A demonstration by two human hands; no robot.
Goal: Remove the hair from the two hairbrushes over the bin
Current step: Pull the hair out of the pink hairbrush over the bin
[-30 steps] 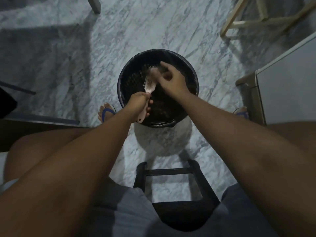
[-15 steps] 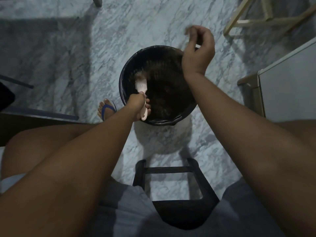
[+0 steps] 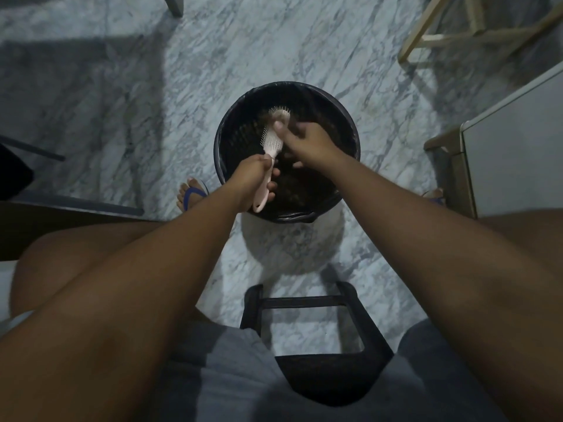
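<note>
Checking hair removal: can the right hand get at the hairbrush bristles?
Likely yes: the right hand is at the hairbrush head over the bin, nothing between; the left hand grips only the handle.

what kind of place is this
Probably a room in a home, though which room is unclear: a marble-patterned floor, a black lined bin standing on it, pale wooden furniture legs and a dark stool nearby.

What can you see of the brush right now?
The brush is pale pink and plastic-looking, with an oval head, pale bristles and a slim handle. It is tilted over the bin, bristles facing up. The left hand grips the handle; the right hand has its thumb on the bristles, blurred.
</note>
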